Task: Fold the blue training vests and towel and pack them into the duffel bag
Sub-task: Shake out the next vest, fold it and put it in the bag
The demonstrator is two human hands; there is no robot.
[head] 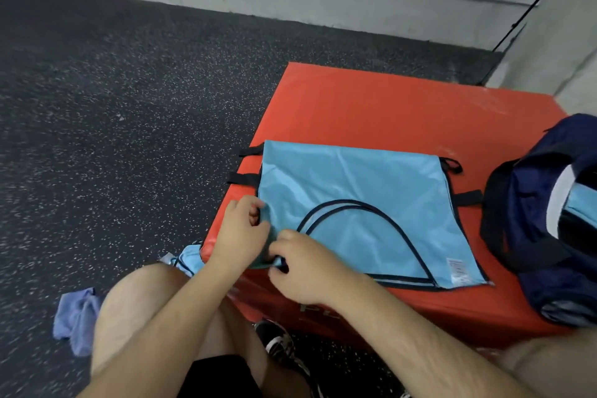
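Light-blue training vest (355, 197): spread flat on top of the red padded box (371, 107), black-bound neck opening facing up and black side straps (242, 178) sticking out past its edges. Laid out smooth like this, it gives straight edges to fold along.
Left grip (242, 233): fingers curled onto the near-left edge of the vest, pinching the fabric, probably to keep that side from sliding.
Right grip (303, 265): thumb and fingers pinch the near-left corner just beside the left grip. The corner is bunched between the two, likely to line up the layers before the fold.
Step in hand: judged to be the start of a fold on this vest. The next move would be to carry the pinched corner across towards the far side.
Navy duffel bag (529, 236): stands open at the right end of the box, close to the vest, so a folded piece can go straight in. Pale blue fabric (580, 207) shows in its mouth, probably a vest already packed.
Second blue vest (190, 257): hangs crumpled at the box's near-left corner by the knee, unfolded.
Lavender towel (77, 317): lies in a heap on the speckled black floor (129, 107), well apart from the bag, not yet folded.
Risk: the slippery fabric and loose straps could skew the fold.
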